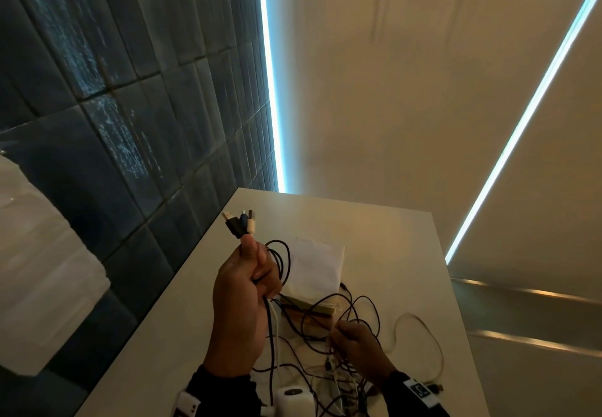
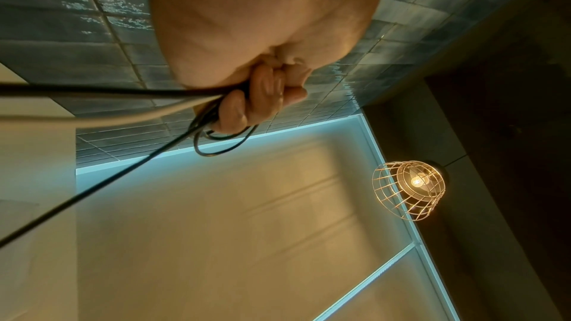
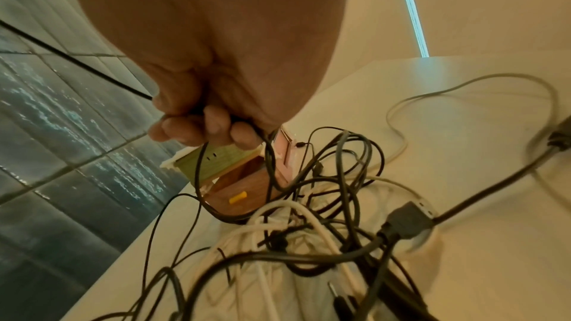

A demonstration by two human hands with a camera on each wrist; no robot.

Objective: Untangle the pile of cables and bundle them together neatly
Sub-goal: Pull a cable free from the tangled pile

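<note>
Black and white cable ends [image 1: 240, 224], approx four plugs lined up, stick out above my left hand [image 1: 242, 289], which grips them raised over the bench [image 1: 391, 237]. Right hand [image 1: 353, 340] pinches a thin black cord [image 3: 197, 170] out of the tangled pile [image 1: 329, 364] w/ most still knotted, so early-to-mid stage. No legible writing; wrist tag [image 1: 420, 390] too blurred.
</note>
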